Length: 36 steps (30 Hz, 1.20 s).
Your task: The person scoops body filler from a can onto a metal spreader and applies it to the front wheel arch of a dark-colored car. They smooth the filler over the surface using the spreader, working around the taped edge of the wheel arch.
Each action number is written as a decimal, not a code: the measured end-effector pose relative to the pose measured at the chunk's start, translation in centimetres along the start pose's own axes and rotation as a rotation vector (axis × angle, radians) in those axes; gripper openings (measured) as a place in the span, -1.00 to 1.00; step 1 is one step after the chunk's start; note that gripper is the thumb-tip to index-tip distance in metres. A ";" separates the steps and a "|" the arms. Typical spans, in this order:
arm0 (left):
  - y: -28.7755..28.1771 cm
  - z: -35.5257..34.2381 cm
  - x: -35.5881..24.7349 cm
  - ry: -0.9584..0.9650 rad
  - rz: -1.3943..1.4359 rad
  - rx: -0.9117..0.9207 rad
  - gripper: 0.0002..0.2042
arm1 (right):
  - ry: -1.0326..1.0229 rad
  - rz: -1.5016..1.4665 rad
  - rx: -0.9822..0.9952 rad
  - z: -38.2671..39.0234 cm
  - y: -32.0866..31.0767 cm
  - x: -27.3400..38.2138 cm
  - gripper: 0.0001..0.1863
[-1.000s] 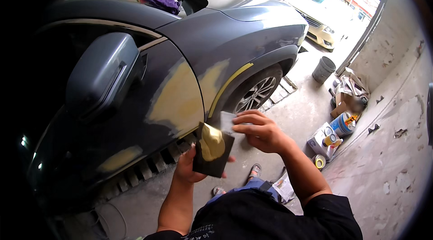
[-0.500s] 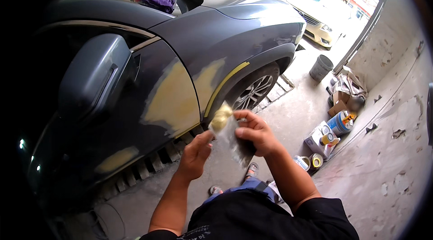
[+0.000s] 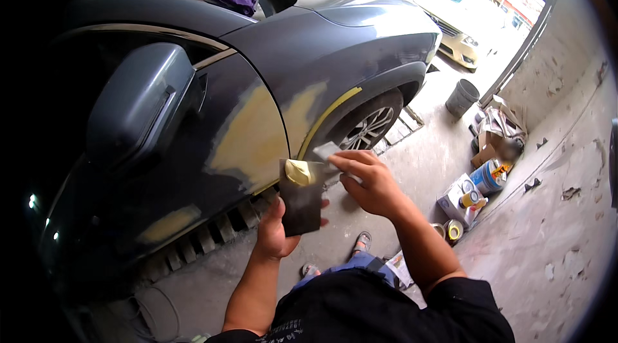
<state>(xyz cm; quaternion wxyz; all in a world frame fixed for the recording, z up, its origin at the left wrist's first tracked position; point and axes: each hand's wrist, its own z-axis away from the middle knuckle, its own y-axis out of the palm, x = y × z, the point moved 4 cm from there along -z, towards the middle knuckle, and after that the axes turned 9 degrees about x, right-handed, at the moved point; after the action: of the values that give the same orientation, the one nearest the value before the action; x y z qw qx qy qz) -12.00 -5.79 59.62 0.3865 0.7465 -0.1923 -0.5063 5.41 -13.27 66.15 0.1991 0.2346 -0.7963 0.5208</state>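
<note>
My left hand (image 3: pixel 275 232) is closed round the lower part of a dark flat putty board (image 3: pixel 301 208), its fingertips showing past the right edge. A lump of pale yellow putty (image 3: pixel 299 173) sits at the board's upper end. Just right of the board, my right hand (image 3: pixel 372 182) grips a small flat putty scraper (image 3: pixel 326 150) whose pale end points up and left. Beyond both hands stands a dark grey car (image 3: pixel 257 53), with a broad yellow filler patch (image 3: pixel 248 140) across its front door and fender. A smaller patch (image 3: pixel 168 224) lies low on the door.
The side mirror (image 3: pixel 138 98) juts out at left; the front wheel (image 3: pixel 370 127) is just beyond my hands. Along the right wall (image 3: pixel 553 214) stand a bucket (image 3: pixel 462 97), a blue can (image 3: pixel 487 177), a white box (image 3: pixel 460 196) and open tins (image 3: pixel 454 230). A pale car (image 3: pixel 460 21) is outside.
The board has swung upright and its dark face now shows, with my left hand wrapped round it. My right hand, now holding the scraper, has shifted slightly right. The putty sits lower and further left.
</note>
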 end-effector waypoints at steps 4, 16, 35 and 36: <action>-2.4 0.0 1.1 0.119 -0.275 -0.156 -0.44 | -0.099 0.021 -0.019 0.7 3.9 3.5 -0.48; -3.0 0.9 -0.7 0.070 -0.133 -0.161 -0.44 | -0.195 0.026 -0.012 2.3 2.6 3.0 -0.42; 0.5 -0.5 1.5 0.203 -0.196 -0.028 -0.28 | 0.466 -1.086 0.169 6.7 4.7 -1.7 -0.53; 0.2 -0.4 2.0 0.240 -0.234 -0.048 -0.29 | 0.516 -1.154 0.148 6.1 4.9 -1.4 -0.53</action>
<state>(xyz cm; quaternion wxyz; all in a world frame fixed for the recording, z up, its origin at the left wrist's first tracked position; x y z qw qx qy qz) -10.76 -7.14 58.65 0.3629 0.8095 -0.0446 -0.4594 3.23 -16.97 59.41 0.6166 0.5060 -0.4297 0.4233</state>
